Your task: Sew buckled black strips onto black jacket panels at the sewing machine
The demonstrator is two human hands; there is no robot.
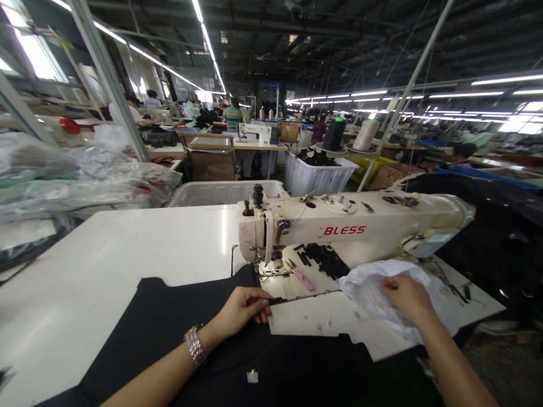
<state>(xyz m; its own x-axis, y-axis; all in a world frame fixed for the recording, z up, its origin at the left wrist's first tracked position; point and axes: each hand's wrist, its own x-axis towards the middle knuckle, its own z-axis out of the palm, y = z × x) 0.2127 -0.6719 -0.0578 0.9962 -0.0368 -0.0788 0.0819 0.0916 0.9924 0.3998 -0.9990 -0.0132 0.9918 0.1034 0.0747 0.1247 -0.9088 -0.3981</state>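
Note:
Black fabric (169,316) lies across the white table in front of a sewing machine (348,229) marked BLESS. My left hand (248,305), below a metal watch (195,343), pinches a small black strip (276,301) at the fabric's edge, near the needle area. On the right, my right hand (403,294) is over a white plastic bag (365,282), its fingers pressed together; what they hold, if anything, is too small to tell. Pink-handled snips (302,277) lie on the machine bed beside a pile of black pieces (324,260). A small white tag (252,376) is on the fabric.
Behind the machine stand a translucent bin (229,185) and a white crate (318,174) of dark pieces. Two thread cones (335,134) stand beyond the machine. Plastic-wrapped bundles (76,175) are piled at the left. Dark cloth (504,249) hangs at the right. People sit farther back.

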